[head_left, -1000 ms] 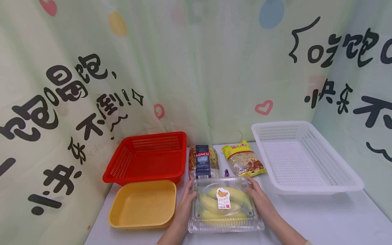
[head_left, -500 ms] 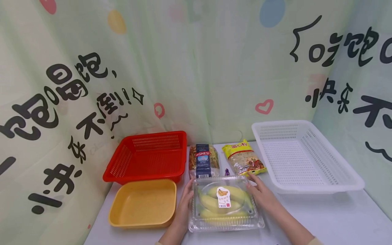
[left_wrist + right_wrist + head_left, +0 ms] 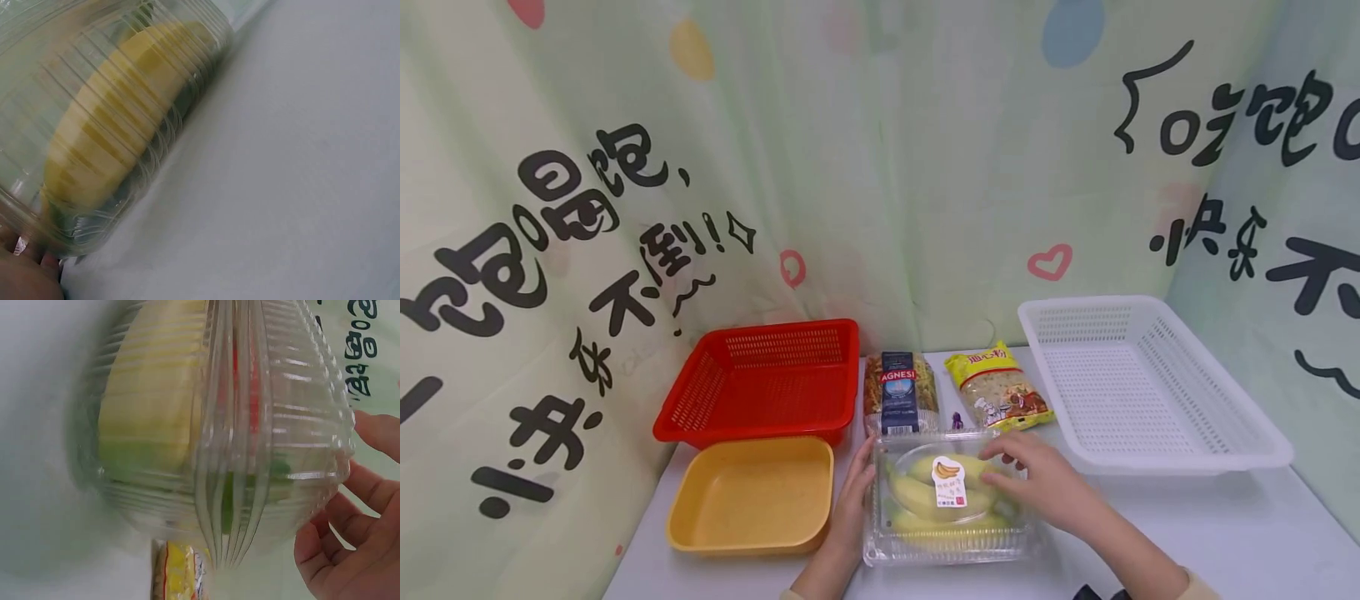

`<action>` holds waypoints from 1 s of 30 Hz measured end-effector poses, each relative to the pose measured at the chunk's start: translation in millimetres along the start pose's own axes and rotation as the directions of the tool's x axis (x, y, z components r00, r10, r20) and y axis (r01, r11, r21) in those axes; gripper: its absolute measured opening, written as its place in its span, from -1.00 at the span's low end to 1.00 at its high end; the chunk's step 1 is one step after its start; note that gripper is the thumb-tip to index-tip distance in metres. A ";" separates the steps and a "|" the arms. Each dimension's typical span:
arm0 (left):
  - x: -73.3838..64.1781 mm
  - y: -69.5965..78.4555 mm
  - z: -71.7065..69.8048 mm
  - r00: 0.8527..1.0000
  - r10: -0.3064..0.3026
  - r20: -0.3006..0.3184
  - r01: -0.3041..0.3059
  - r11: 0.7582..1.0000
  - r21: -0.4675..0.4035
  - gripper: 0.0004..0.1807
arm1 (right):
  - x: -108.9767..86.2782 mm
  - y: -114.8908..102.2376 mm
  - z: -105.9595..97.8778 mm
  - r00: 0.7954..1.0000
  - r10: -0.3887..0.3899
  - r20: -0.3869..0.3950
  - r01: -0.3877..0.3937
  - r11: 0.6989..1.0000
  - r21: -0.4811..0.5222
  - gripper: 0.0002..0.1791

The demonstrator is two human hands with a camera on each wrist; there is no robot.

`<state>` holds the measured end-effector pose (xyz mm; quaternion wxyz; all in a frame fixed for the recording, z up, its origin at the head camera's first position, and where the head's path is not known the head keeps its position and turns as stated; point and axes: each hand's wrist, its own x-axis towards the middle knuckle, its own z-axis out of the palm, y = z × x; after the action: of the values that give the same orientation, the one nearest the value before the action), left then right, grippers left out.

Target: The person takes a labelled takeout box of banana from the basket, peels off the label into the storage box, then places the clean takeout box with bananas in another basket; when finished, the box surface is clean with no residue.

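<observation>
A clear plastic clamshell box point(image 3: 951, 552) with a white sticker point(image 3: 950, 483) on its lid stands on the table in front of me. Yellow bananas point(image 3: 917, 498), green at the ends in the right wrist view, lie inside it. Along the box's left side rests my left hand point(image 3: 850, 504), its fingers stretched forward against the wall. My right hand point(image 3: 1037, 479) is over the lid's right part, fingers loosely bent and spread. In the right wrist view those fingers point(image 3: 369, 487) are at the lid's edge, and whether they press on it is hard to tell.
Behind the box lie an AGNESI pasta pack point(image 3: 900, 393), a yellow pasta bag point(image 3: 1000, 387) and a tiny purple item point(image 3: 957, 421). A red basket point(image 3: 756, 429) and a yellow tub point(image 3: 748, 548) stand left, a white basket point(image 3: 1180, 463) right. Something black point(image 3: 1101, 593) shows at the bottom edge.
My right hand has left the box's right side and moved up and left over the lid. The left hand and the box have stayed nearly in place.
</observation>
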<state>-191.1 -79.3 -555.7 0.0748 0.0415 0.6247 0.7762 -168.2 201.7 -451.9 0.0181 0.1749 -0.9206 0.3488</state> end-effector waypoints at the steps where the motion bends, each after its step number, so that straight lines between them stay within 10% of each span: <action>1: 0.6 0.0 -0.2 1.000 -0.004 -0.005 0.004 1.000 0.007 -0.34 | 0.9 -2.1 1.8 0.999 -0.017 0.029 0.017 1.000 -0.010 -0.75; 10: 1.3 -2.0 -0.9 1.000 -0.003 -0.022 0.004 0.999 0.033 -0.35 | 8.2 -7.9 14.7 0.972 -0.191 0.136 0.215 0.958 -0.191 -0.78; 30: 2.1 -3.1 -1.8 1.000 0.015 -0.009 -0.014 1.000 0.013 -0.35 | 14.9 -16.5 16.3 0.908 -0.288 0.304 0.367 0.897 -0.248 -0.93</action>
<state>-193.3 -80.0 -559.2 0.0660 0.0428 0.6296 0.7729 -175.2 175.1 -451.4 -0.0171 0.3679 -0.9138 0.1712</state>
